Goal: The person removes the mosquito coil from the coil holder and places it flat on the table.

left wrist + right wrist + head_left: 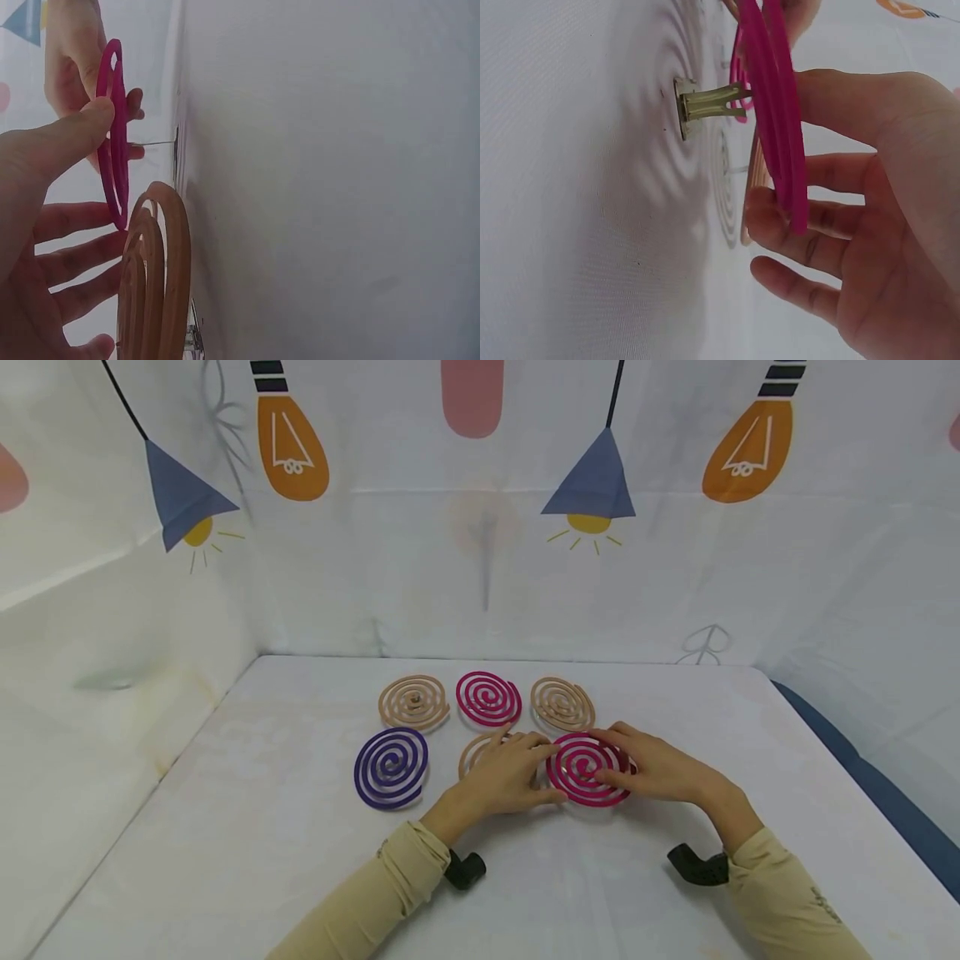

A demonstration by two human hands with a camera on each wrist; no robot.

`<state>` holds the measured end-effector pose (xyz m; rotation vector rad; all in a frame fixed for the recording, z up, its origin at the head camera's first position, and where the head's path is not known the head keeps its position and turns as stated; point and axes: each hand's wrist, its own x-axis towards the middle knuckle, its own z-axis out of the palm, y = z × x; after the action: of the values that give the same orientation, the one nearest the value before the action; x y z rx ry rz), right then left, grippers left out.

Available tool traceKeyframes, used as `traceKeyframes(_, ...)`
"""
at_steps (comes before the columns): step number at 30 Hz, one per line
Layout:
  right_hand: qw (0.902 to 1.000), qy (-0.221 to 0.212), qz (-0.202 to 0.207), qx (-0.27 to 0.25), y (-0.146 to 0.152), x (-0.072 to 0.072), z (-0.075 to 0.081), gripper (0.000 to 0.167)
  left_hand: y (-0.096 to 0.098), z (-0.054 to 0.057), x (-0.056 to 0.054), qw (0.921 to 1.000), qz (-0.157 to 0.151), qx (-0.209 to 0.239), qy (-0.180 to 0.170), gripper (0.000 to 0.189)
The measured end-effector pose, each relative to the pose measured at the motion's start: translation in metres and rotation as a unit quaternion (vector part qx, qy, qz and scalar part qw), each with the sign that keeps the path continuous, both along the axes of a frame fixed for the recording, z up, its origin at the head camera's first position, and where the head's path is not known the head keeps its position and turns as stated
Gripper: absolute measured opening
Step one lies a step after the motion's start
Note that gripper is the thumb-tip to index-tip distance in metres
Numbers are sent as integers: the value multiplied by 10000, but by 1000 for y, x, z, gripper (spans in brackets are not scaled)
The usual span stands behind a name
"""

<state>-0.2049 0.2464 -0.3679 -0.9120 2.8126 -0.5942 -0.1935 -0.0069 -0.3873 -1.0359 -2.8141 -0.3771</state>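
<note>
Both hands hold a pink mosquito coil [583,767] at the front right of two rows of coils. My left hand [510,777] has its thumb on the coil's upper face and fingers at its left rim, as the left wrist view shows. On the opposite side, my right hand [667,764] grips the rim, thumb above and fingertips curled below. A small metal stand [712,103] rises under the pink coil, its prongs right at the underside. Beneath the left hand, a tan coil [176,262] is partly hidden in the head view.
A purple coil [390,764] lies front left. Behind are a tan coil [414,700], another pink coil [487,696] and another tan coil [561,703]. They stand on a white-covered table [225,827], with a printed white curtain [390,577] behind it.
</note>
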Motion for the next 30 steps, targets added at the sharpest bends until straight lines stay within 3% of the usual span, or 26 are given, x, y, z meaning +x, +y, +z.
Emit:
traceKeyframes(16, 9985, 371, -88, -396, 0, -2, 1, 55, -5, 7, -3, 9992, -73, 294, -258, 66)
traceKeyframes(27, 9911, 470, -527, -1126, -1, -9, 6, 42, -3, 16, -6, 9914, -134, 1056, -759, 69)
traceKeyframes(30, 9897, 398, -710, -1178, 0, -10, 6, 38, -2, 16, -5, 9850, -135, 1355, -1057, 69)
